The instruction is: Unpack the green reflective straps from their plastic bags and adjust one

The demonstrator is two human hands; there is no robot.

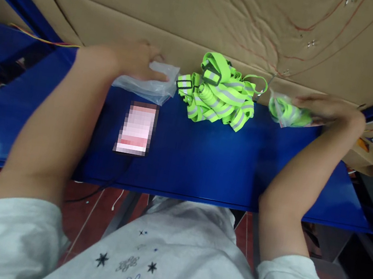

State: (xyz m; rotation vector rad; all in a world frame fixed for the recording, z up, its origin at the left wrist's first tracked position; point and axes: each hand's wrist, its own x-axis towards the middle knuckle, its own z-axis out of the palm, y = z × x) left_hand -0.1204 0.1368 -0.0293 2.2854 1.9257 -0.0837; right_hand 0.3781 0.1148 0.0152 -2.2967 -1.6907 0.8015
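My left hand [133, 59] rests at the back left of the blue table [204, 162], its fingers pinching the top sheet of a stack of clear plastic bags [150, 86]. My right hand [325, 107] lies at the back right, fingers laid over a clear bag holding a neon-green reflective strap [288, 113]. Between the two hands sits a loose pile of neon-green reflective straps [218, 92] with black buckles and grey stripes.
A blurred pink rectangular object [137, 128] lies flat on the table in front of the bag stack. A cardboard sheet [208, 13] stands behind the table. A brown box and cables [367, 154] sit off the right edge. Red floor shows below.
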